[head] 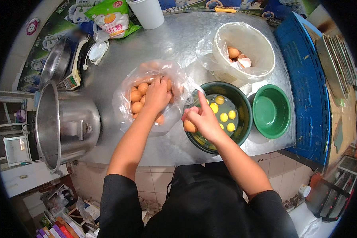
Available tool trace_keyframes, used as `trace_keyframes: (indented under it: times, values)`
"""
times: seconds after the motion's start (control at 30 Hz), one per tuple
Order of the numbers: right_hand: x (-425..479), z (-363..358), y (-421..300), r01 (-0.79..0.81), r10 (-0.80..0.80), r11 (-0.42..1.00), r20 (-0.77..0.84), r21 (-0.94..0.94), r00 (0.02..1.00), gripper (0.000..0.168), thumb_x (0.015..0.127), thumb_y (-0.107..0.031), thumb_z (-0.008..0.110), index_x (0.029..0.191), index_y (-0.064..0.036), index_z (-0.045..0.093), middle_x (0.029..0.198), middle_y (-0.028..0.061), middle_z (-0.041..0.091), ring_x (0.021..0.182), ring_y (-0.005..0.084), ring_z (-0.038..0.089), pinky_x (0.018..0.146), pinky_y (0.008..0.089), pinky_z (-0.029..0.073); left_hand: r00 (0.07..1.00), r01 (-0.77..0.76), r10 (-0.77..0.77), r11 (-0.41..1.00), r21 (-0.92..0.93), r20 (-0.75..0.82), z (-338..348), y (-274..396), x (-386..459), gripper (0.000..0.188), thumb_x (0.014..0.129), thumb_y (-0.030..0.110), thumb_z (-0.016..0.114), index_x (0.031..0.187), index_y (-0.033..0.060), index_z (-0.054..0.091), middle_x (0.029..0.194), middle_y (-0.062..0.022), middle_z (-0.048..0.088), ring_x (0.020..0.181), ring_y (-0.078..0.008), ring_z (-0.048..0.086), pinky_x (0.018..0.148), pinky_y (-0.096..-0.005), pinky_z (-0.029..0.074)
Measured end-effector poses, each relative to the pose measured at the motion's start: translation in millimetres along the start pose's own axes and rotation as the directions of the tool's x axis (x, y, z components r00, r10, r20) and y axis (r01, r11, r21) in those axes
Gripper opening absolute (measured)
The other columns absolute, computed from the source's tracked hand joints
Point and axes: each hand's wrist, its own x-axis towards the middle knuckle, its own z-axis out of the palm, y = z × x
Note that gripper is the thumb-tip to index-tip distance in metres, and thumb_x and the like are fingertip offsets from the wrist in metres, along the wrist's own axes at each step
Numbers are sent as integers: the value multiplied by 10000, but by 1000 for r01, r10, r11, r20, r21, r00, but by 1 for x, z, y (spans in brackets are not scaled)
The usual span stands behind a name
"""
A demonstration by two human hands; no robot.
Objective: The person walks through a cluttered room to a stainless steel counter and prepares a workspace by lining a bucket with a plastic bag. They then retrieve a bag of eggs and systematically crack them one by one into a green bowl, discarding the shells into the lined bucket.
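Observation:
My left hand (158, 94) reaches into a clear plastic bag (123, 99) of brown eggs (136, 96); its fingertips are down among the eggs, and whether they grip one is hidden. In my right hand (203, 117) is a brown egg (190, 126), held over the left side of a dark green bowl (246, 119), with the index finger stretched towards the bag's edge. Several yolks (223, 117) lie in egg white inside this bowl. Behind it stands a white bucket (263, 67) lined with plastic, with eggshells (245, 62) in it.
A smaller green bowl (270, 111) stands right of the dark one, near a blue metal panel (300, 89). A large steel pot (77, 119) is on the left, with a scale (74, 68) behind it. A knife with a yellow handle (225, 10) lies at the back.

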Motion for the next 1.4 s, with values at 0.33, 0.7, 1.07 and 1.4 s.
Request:
trace_keyframes:
  times: [0.33,0.7,1.07,1.4]
  values:
    - [-34,-23,-14,-229,163,894,197,385,967,376,926,-316,473,1179,-46,542,866,98,604,737,209,602,611,289,482,954,55,-257,-363,-930,157,-37,9,-82,415,866,214,482,1229,26,408,1045,-157,537,756,-203,546,690,-327,467]
    - [-98,-80,-57,357,-461,732,-37,-580,886,590,772,30,636,1316,-22,415,1307,193,458,1186,287,489,992,387,397,867,476,205,-608,-636,454,12,134,-102,471,963,376,365,1312,60,371,1178,-157,507,932,-246,558,857,-387,458]
    - [-111,-90,-42,453,-603,696,-110,-557,790,589,783,14,641,1319,3,395,1317,187,457,1206,272,467,1021,382,363,774,633,310,-369,-680,552,22,155,-84,421,954,280,439,1313,82,346,1199,-102,490,955,-219,571,834,-352,479]
    - [-84,-120,-22,-74,73,964,-15,-255,997,480,828,-110,655,1278,-27,510,851,2,579,739,47,519,638,192,430,807,462,317,187,-867,498,28,155,-83,563,910,43,487,1412,27,232,1168,-116,505,956,-127,561,774,-257,511]
